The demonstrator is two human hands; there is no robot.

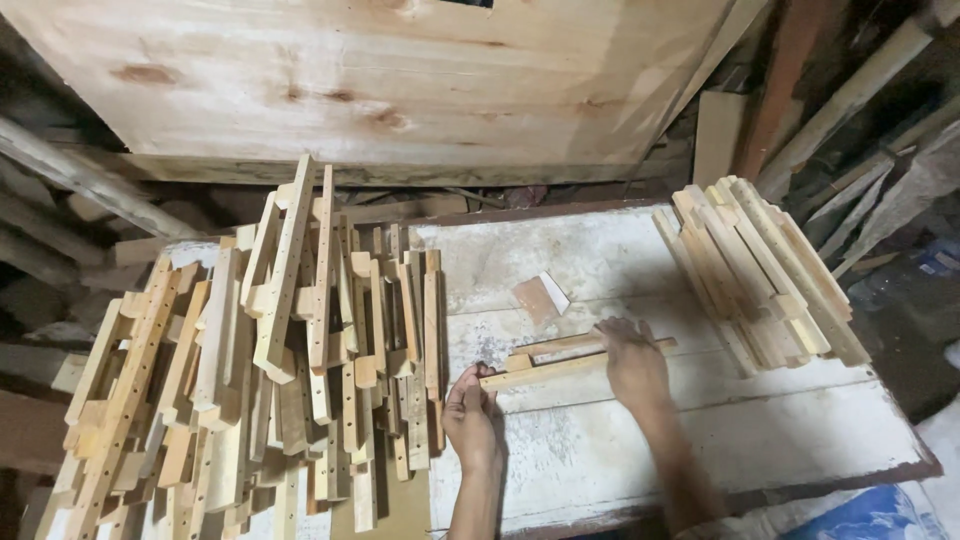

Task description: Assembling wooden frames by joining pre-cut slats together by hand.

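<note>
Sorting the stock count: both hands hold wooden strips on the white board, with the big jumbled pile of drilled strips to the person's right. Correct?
Not quite. The head view shows the jumbled pile on the person's left; the right side has a smaller stack. Left hand and right hand do hold strips on the white board.

pale, matt raw wood strips (560,362) lie on a worn white-painted wooden board (760,440) (paint scuffed, dusty); the piled slats (290,330) are the same unfinished wood.

Single head-worn view, steeply downward and close over the white worktable (700,450), facing the rear plywood sheet (400,80).
</note>
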